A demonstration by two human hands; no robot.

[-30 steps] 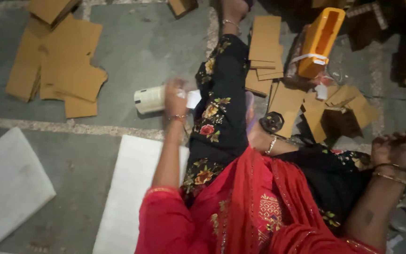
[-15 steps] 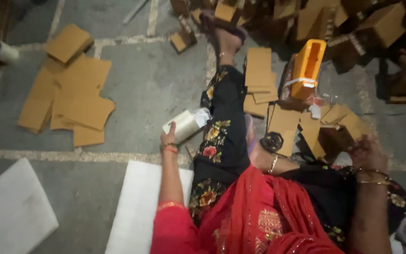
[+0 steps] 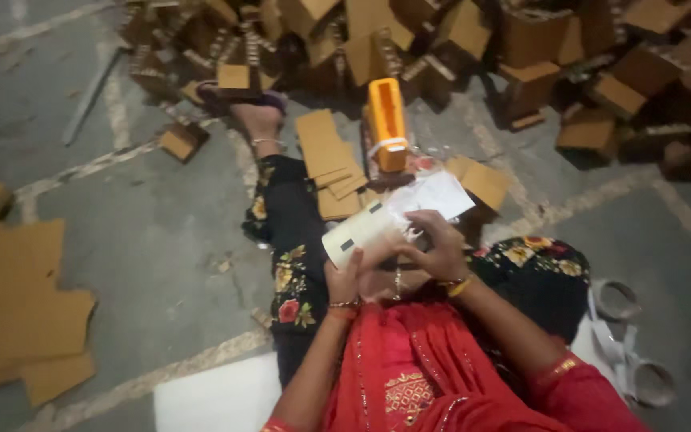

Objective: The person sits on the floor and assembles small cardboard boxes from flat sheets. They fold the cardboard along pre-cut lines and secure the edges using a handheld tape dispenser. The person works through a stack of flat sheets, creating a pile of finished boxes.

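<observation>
Sitting on the grey concrete floor (image 3: pixel 145 240); left hand (image 3: pixel 347 276) grips the cream cylindrical roll (image 3: pixel 361 232) from below, right hand (image 3: pixel 433 248) pinches its loose white sheet (image 3: pixel 437 194) over the lap; looks mid-peel, so steady pulling is needed; orange plastic dispenser (image 3: pixel 385 122) sits farther off.

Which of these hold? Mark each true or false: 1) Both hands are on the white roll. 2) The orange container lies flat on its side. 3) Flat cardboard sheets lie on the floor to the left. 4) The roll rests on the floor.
1) True: the left hand and the right hand both grip the white roll.
2) False: the orange container stands upright on the floor.
3) True: the flat cardboard sheets lie on the grey floor at the left.
4) False: the roll is held up above the lap, clear of the floor.
</observation>
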